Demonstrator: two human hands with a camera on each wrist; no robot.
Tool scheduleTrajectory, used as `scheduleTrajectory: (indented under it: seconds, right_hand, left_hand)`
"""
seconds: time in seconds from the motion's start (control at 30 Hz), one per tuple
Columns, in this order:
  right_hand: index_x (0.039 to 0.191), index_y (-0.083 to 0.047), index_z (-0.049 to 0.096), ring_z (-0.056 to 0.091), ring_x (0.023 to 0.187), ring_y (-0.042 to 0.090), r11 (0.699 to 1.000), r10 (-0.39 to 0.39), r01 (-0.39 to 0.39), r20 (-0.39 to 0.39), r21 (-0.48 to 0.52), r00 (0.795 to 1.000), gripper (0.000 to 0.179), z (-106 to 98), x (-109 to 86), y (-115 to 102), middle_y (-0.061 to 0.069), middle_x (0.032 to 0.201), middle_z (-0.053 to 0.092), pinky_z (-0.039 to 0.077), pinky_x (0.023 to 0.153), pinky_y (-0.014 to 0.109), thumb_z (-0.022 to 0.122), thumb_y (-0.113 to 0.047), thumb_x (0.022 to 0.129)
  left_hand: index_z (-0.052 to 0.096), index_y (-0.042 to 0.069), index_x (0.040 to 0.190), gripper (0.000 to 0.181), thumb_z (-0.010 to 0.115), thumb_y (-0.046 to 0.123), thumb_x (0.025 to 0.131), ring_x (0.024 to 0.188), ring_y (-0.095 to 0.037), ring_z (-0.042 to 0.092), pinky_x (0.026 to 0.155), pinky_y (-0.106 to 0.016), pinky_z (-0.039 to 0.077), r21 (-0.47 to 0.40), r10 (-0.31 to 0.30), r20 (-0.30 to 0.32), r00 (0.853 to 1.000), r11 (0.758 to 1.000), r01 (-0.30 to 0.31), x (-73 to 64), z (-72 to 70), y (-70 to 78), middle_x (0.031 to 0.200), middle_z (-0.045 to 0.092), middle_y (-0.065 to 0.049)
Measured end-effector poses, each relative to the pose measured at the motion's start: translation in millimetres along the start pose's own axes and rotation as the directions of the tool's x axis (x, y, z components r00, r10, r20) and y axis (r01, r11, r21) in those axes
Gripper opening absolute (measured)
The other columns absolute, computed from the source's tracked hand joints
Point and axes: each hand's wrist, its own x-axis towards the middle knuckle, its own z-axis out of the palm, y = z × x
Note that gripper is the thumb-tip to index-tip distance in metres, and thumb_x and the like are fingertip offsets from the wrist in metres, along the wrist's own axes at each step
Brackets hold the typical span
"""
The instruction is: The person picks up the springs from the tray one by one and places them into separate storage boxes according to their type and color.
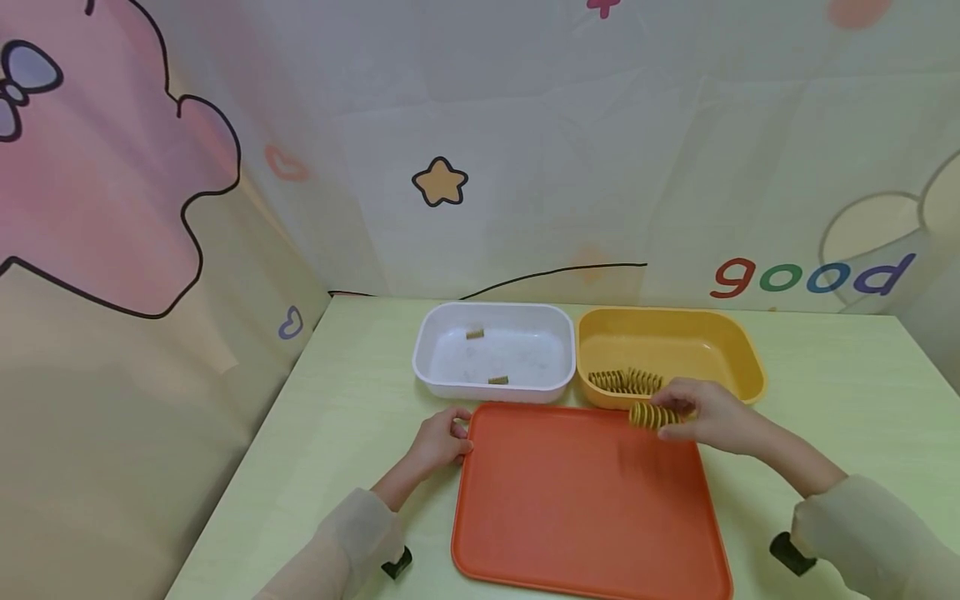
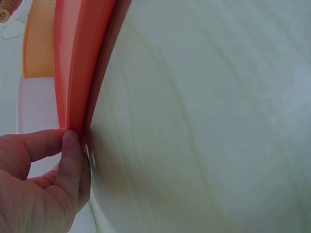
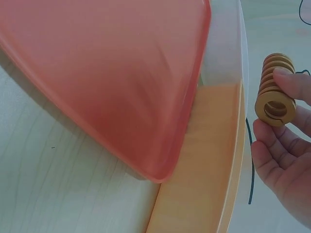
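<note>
A large yellow coil spring (image 1: 654, 415) is pinched between the thumb and fingers of my right hand (image 1: 708, 417), above the far right corner of the orange-red tray (image 1: 585, 500). In the right wrist view the spring (image 3: 275, 90) shows its open round end. My left hand (image 1: 438, 442) pinches the tray's rim at its far left corner; the left wrist view shows thumb and fingertips on that rim (image 2: 80, 73). Other large springs (image 1: 625, 382) lie in the yellow bin (image 1: 720, 354). Two small springs (image 1: 475, 334) sit apart in the white bin (image 1: 525, 346).
Both bins stand side by side behind the tray on a pale green wood-grain table (image 1: 840, 392). A printed cloth (image 1: 525, 167) hangs along the table's back edge and left side. Black straps with small devices (image 1: 792, 554) are on both wrists.
</note>
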Motion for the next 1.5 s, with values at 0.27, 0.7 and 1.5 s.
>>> scheduleTrajectory:
  seconds: [0.27,0.7,1.5]
  right_hand:
    - [0.099,-0.001,0.061,0.051,0.078,0.013,1.000,0.013,-0.013,-0.024,0.005,1.000,0.032,0.1,3.0,4.0,0.004,0.087,0.059,0.048,0.068,0.022,0.071,-0.016,0.072]
    - [0.097,-0.001,0.062,0.049,0.076,0.012,0.999,0.035,-0.036,-0.075,-0.015,0.997,0.031,-0.2,8.5,11.3,0.004,0.087,0.059,0.046,0.066,0.021,0.072,-0.014,0.071]
    - [0.099,0.002,0.060,0.048,0.074,0.012,0.997,0.069,-0.066,-0.115,0.029,0.991,0.035,-1.5,17.8,25.7,0.010,0.087,0.059,0.045,0.064,0.018,0.072,-0.017,0.071]
  left_hand:
    - [0.052,-0.002,0.107,0.038,0.060,-0.009,0.071,0.048,-0.009,0.048,0.048,-0.023,0.050,0.007,0.008,0.007,1.000,1.000,-0.008,-0.6,0.0,-0.4,0.071,0.053,-0.007]
    - [0.052,-0.003,0.110,0.040,0.060,-0.008,0.072,0.050,-0.009,0.050,0.050,-0.024,0.050,0.012,0.002,0.017,1.000,1.000,-0.002,-0.9,-0.8,1.7,0.074,0.054,-0.008]
    - [0.052,-0.002,0.110,0.039,0.060,-0.007,0.072,0.050,-0.010,0.049,0.050,-0.024,0.050,0.018,-0.008,0.018,1.000,1.000,0.007,-0.7,-1.1,1.4,0.074,0.053,-0.007]
